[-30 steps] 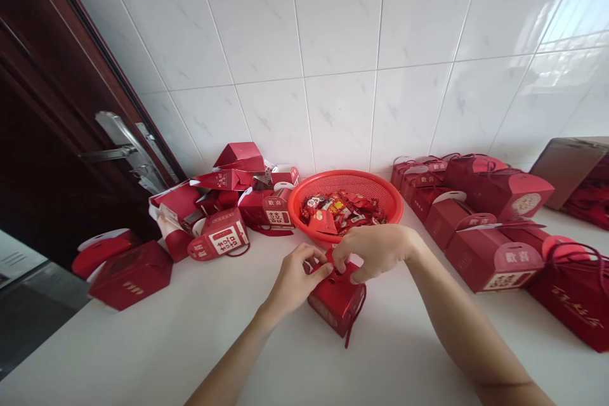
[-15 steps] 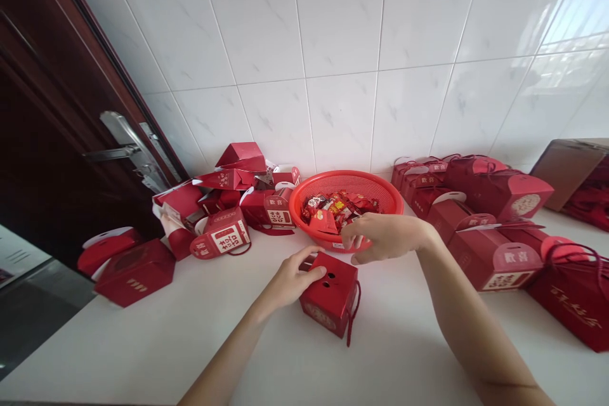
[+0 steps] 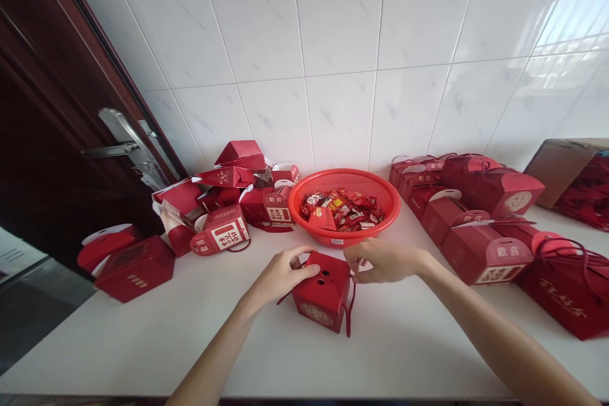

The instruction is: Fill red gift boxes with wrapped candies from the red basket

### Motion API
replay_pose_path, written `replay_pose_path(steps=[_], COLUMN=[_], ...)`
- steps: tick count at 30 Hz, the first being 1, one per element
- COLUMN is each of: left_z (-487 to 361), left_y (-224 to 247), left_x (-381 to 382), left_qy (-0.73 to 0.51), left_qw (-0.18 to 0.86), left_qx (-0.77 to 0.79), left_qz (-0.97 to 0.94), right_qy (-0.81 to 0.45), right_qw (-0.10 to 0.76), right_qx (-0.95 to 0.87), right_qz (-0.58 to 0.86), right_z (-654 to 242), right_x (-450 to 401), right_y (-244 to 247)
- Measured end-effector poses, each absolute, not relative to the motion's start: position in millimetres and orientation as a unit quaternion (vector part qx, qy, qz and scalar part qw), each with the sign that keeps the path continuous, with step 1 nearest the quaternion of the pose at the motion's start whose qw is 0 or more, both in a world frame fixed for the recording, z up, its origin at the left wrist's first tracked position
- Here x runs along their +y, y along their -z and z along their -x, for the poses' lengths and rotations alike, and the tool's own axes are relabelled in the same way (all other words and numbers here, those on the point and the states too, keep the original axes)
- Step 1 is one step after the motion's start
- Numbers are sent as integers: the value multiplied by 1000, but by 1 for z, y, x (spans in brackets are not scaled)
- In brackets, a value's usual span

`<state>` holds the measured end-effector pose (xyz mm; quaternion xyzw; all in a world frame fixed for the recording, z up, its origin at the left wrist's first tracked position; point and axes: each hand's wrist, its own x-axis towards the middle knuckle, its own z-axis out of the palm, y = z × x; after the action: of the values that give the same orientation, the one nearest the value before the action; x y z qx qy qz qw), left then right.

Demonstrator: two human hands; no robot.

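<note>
A small red gift box (image 3: 318,295) with dark round holes in its top stands on the white table. My left hand (image 3: 281,274) grips its left side, the thumb lying on top by the holes. At the box's upper right corner is my right hand (image 3: 380,260), its fingers curled and closed at the dark red cord (image 3: 349,314). The fingertips partly hide that end of the cord, and its loose length hangs down the box's right side. Just behind the box stands a red plastic basket (image 3: 392,203) of wrapped candies (image 3: 342,208).
Several red gift boxes (image 3: 221,235) lie in a loose pile on the left, near a dark door (image 3: 57,76). More boxes (image 3: 495,252) are grouped on the right. An open cardboard carton (image 3: 554,171) sits at the far right, and a tiled wall (image 3: 340,101) rises behind.
My right hand has moved down from the basket's front rim to the box's right corner and its fingers have closed in. The box has shifted slightly left with my left hand still on it.
</note>
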<state>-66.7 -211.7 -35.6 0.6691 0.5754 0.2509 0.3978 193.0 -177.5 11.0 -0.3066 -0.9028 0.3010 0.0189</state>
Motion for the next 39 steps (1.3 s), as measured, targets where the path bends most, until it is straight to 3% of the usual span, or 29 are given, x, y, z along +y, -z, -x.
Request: replay_pose_path(steps=[7,17,25,31,39], left_z=[58,53,47,44,55], left_y=[32,42,48,42,-12], left_x=[-216,-213,-205,-207,-217], left_qy=[-290,-334,-360,-351,-423], left_qw=[391,324,326,280,432], left_qx=[574,606,594,614,528], left_qz=[-659,-645,-641,-649,-597], right_qy=[-407,-419,-678,-724,-659], right_qw=[39,97,223,352,351], right_qx=[-880,-866,-682,-588,-652], right_qz=[242,255,158,81,134], right_z=[-206,-202,-207,-201,-197], right_x=[-177,-175,-175,-181,-182], right_y=[10,47,44,25,-12])
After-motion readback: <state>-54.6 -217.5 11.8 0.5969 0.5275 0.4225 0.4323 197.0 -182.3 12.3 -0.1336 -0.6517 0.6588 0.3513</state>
